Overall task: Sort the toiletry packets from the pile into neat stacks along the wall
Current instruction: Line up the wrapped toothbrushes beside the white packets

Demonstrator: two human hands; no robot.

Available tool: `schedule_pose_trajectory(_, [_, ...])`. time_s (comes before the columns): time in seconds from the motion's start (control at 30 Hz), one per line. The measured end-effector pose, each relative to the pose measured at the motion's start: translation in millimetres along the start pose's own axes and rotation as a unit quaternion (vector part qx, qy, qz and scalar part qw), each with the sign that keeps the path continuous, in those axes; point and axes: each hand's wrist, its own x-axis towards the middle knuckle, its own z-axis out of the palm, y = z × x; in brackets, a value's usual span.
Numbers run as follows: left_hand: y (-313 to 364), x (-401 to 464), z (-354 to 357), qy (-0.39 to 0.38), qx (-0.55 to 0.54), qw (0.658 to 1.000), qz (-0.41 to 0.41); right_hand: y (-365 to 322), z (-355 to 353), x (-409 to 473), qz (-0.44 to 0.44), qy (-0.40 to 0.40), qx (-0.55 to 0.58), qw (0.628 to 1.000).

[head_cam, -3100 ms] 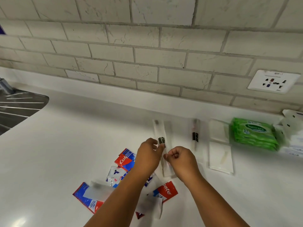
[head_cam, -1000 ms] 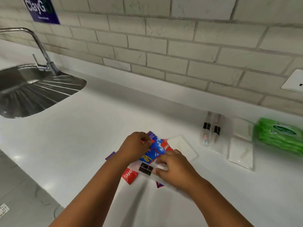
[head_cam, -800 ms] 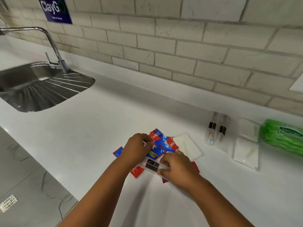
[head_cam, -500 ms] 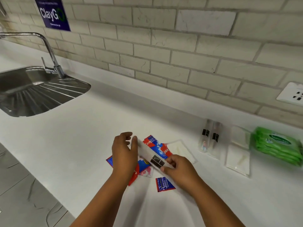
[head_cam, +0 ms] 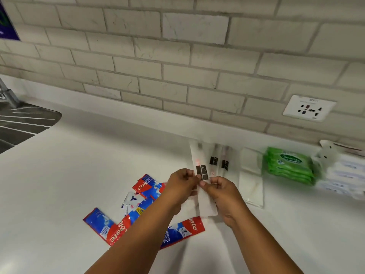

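Several stacks, green wipes (head_cam: 289,165) included, already line the wall (head_cam: 177,62); both hands (head_cam: 182,186) (head_cam: 223,191) pinch one long clear packet (head_cam: 203,182) near it; toothpaste sachets (head_cam: 142,210) remain piled farther out.

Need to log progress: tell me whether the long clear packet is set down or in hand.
In hand. Left hand and right hand both pinch the long clear packet near its dark label.

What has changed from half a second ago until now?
Both hands, left and right, now pinch the clear packet and have carried it from the pile toward the wall, beside the two packets already there. Before, only the right hand held it. The pile, flat sachets and green wipes stayed put.
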Motion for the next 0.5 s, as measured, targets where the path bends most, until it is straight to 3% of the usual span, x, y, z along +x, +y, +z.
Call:
schedule_pose_trajectory(0.27, [15,67,43,-0.004,0.139,0.989,0.044,3,-39,48,-0.091,0.109,-0.154,0.978])
schedule_pose_trajectory(0.5, [16,127,74,0.033,0.334,0.936,0.107,-4,-47,98,-0.156,0.165,-0.355,0.907])
